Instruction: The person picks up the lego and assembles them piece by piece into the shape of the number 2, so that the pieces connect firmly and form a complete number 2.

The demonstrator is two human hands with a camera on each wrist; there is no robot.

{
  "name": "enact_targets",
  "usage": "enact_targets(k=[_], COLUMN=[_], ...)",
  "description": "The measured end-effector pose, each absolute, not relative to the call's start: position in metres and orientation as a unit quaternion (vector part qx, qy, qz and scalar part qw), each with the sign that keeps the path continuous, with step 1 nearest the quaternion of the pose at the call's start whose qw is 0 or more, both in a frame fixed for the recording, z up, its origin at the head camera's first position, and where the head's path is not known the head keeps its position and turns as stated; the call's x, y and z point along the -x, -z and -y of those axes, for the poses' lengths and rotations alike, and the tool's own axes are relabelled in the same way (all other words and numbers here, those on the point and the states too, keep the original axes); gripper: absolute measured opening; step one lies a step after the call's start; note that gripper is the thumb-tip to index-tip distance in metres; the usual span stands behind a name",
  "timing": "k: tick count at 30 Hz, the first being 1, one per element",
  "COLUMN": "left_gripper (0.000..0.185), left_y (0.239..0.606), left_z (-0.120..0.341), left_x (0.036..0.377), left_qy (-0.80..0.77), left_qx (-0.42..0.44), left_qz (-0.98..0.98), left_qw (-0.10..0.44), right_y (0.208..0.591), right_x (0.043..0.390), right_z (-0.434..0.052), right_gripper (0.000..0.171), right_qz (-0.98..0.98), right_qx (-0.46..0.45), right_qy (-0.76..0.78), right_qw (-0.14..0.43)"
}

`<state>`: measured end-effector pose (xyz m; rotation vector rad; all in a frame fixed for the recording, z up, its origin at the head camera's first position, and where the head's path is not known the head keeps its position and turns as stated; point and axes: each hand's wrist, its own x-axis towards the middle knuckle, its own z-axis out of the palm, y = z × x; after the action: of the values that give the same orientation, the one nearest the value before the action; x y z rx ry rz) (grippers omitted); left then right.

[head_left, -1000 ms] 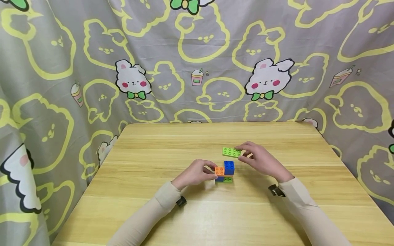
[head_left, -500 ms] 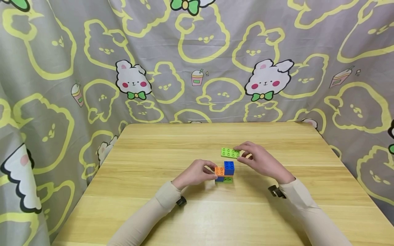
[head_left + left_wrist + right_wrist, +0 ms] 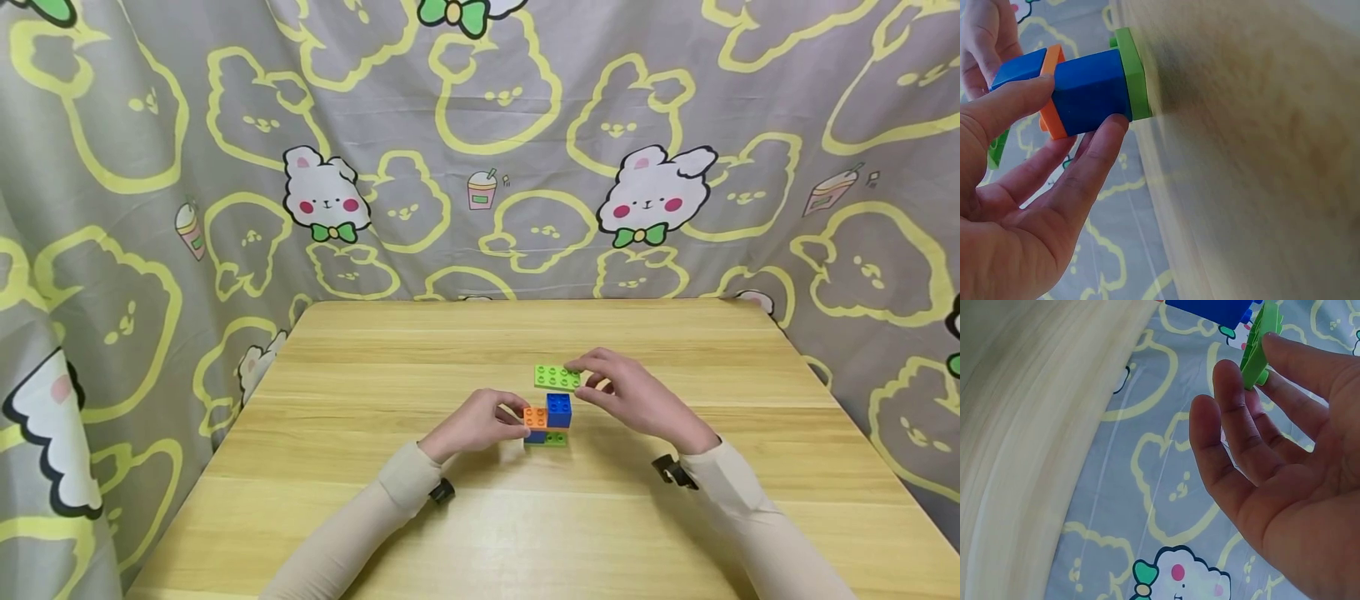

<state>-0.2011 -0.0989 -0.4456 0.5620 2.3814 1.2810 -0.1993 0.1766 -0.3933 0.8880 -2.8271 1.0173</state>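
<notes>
A small brick stack (image 3: 547,421) stands on the wooden table (image 3: 375,400): a green plate at the bottom, blue and orange bricks above, and a blue brick on top. My left hand (image 3: 480,425) grips the stack (image 3: 1088,90) from its left side between thumb and fingers. My right hand (image 3: 626,392) pinches one end of a flat light-green plate (image 3: 557,377) and holds it in the air just above and behind the stack. In the right wrist view the plate (image 3: 1259,347) sits edge-on between thumb and fingers, close to the blue brick (image 3: 1213,311).
A grey curtain (image 3: 480,150) with yellow and white rabbit prints hangs behind and beside the table. The table's edges drop off at left, right and front. No other loose bricks show on the tabletop.
My right hand has carried the green plate a little left and toward the stack. The left hand and the stack have stayed in place.
</notes>
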Motion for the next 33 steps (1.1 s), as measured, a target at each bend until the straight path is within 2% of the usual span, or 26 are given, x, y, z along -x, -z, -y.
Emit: enact_targets(k=[8,15,18,25,33], left_gripper=[0.035,0.057,0.057,0.048,0.046], left_y=[0.444,0.434,0.428,0.414,0.411], left_z=[0.098,0.102,0.105,0.106,0.104], left_x=[0.2,0.197,0.199,0.198,0.193], left_qy=[-0.45,-0.433,-0.441,-0.477,-0.507], left_qx=[-0.211,-0.221,-0.225,-0.231,-0.231], left_qz=[-0.848,-0.856,-0.856,-0.846,-0.83], left_qw=[0.185,0.176,0.149,0.047,0.012], right_y=[0.389,0.387,0.387,0.387,0.384], right_x=[0.196,0.194,0.192,0.189,0.186], right_z=[-0.176,-0.175,-0.174,-0.171,-0.169], right_gripper=[0.035,0.035,0.035,0.035,0.037], right_qz=[0.903,0.901,0.9,0.901,0.901], right_qx=[-0.286,-0.292,-0.294,-0.297,-0.3], right_qy=[-0.322,-0.322,-0.323,-0.316,-0.312], right_qw=[0.002,0.004,0.003,0.0,-0.001])
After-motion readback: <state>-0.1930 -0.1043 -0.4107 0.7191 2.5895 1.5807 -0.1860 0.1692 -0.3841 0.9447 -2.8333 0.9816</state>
